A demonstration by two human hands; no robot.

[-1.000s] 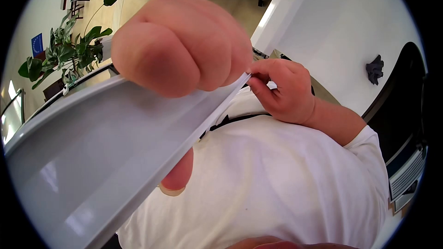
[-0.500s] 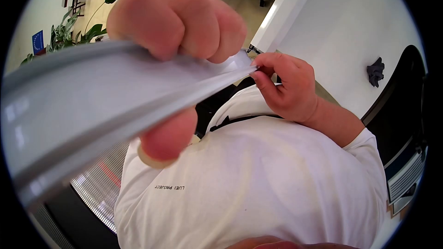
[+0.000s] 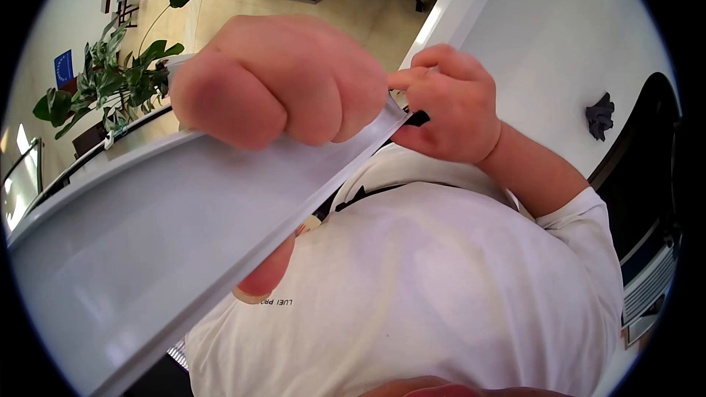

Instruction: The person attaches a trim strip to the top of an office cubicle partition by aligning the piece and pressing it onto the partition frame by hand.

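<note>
A long, glossy, pale grey-white panel (image 3: 169,242) with a raised rim stretches from the lower left toward the middle of the view. My left hand (image 3: 272,84) is closed on it close to the camera, fingers over the upper side and thumb showing below the lower edge. At the panel's narrow far end is my right hand (image 3: 460,106). Its index finger and thumb are apart, with a dark gap between them and the panel's corner beside them. Part of the index fingertip is hard to see behind my left hand.
A white tabletop (image 3: 559,37) lies to the right, with a crumpled dark cloth (image 3: 600,116) on it. A black chair back (image 3: 643,169) curves at the far right. Leafy plants (image 3: 110,77) stand at the left. My white T-shirt (image 3: 441,279) is close below the panel.
The panel has tilted and swung down, its face now flatter to the camera. My left hand has lowered with it. My right hand's thumb and index finger have gone from pinched to apart.
</note>
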